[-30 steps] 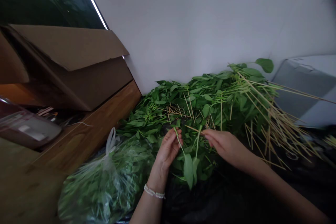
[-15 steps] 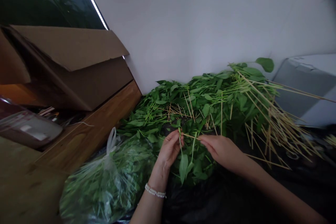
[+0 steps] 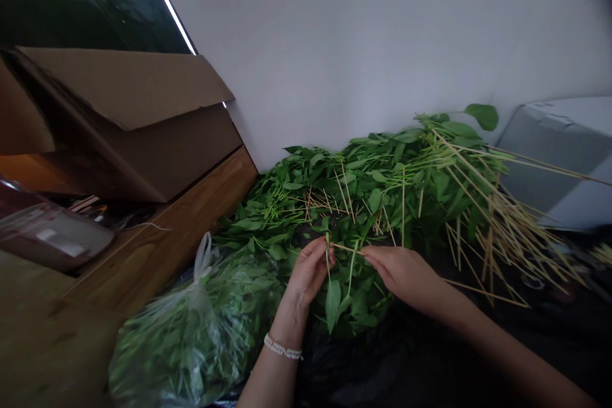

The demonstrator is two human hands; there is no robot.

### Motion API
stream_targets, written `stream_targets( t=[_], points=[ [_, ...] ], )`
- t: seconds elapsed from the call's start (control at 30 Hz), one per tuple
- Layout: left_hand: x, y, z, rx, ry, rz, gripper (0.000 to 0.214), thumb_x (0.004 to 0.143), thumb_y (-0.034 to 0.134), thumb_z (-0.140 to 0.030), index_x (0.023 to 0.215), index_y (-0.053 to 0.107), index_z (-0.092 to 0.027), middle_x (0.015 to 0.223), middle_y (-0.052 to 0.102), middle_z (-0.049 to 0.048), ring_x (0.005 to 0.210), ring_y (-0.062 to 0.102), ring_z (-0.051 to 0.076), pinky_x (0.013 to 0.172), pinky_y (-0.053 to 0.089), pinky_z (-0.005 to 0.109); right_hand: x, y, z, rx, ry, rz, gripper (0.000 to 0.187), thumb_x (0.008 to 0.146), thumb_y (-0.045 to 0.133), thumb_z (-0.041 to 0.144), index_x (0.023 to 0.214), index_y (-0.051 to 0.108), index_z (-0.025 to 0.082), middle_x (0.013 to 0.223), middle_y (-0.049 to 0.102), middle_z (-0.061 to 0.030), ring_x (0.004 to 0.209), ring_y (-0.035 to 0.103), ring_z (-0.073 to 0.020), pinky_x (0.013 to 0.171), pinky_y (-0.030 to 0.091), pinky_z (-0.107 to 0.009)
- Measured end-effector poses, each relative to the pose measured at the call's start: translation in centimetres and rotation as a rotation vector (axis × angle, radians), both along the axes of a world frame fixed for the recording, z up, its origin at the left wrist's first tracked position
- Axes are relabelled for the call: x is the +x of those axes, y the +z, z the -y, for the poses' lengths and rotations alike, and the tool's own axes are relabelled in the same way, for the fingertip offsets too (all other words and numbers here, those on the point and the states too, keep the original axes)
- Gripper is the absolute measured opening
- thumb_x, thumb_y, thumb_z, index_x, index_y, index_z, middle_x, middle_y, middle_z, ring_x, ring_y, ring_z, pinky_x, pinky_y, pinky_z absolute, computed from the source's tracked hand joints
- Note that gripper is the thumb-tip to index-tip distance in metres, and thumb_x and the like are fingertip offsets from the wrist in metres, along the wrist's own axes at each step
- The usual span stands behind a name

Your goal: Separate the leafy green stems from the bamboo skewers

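Note:
My left hand (image 3: 310, 268), with a white beaded bracelet at its wrist, pinches a green leafy sprig (image 3: 333, 306) whose leaves hang down. From the right, my right hand (image 3: 399, 273) grips a thin bamboo skewer (image 3: 345, 248), its tip reaching my left fingertips. Another green stem (image 3: 352, 268) hangs down at the skewer beside my right fingers; whether it is threaded on or only touching, I cannot tell. Beneath and behind both hands spreads a heap of leafy greens (image 3: 306, 169).
Many bamboo skewers (image 3: 511, 223) lie fanned out with greens at right. A tied clear plastic bag (image 3: 191, 331) of greens sits at left. An open cardboard box (image 3: 143, 146) stands on a wooden surface (image 3: 210, 191). A white box (image 3: 564, 159) is against the wall. Black plastic (image 3: 363, 370) lies in front.
Almost nothing differs. The leaf hanging below my left hand has shifted very slightly; both hands keep their places and grips.

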State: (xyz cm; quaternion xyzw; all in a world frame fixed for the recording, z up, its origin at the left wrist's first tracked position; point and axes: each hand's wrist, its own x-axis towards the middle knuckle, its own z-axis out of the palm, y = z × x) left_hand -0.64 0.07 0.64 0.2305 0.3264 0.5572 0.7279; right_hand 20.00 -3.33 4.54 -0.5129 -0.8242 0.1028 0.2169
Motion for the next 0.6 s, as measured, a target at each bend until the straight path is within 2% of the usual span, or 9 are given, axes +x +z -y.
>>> stream_targets(
  t=[0.1,0.3,0.6],
  points=[
    [-0.01,0.03,-0.05,-0.003,0.008,-0.007,0.033,0.059,0.086,-0.018,0.088,0.072,-0.012,0.074,0.071,0.0022,0.062,0.062,0.007,0.063,0.052,0.018,0.07,0.07,-0.11,-0.044,0.043,-0.013,0.036,0.094,0.032,0.028,0.095,0.068,0.026,0.081,0.070,-0.0040,0.072,0.064,-0.0157,0.063,0.040,-0.025],
    [0.00,-0.12,-0.11,-0.006,0.037,-0.056,0.033,0.054,0.088,-0.018,0.083,0.073,-0.012,0.073,0.072,0.0020,0.061,0.062,0.006,0.062,0.051,0.017,-0.06,0.01,-0.15,-0.107,0.039,0.004,0.035,0.094,0.032,0.026,0.100,0.066,0.025,0.082,0.070,-0.0041,0.077,0.065,-0.0167,0.067,0.041,-0.025],
    [0.27,-0.48,-0.12,0.038,0.043,-0.147,0.035,0.053,0.088,-0.023,0.082,0.074,-0.012,0.072,0.071,0.0016,0.061,0.061,0.006,0.063,0.049,0.017,-0.58,-0.45,0.06,-0.103,0.020,0.032,0.032,0.093,0.032,0.022,0.099,0.064,0.025,0.082,0.070,-0.0032,0.076,0.064,-0.0161,0.064,0.038,-0.024]
  ],
)
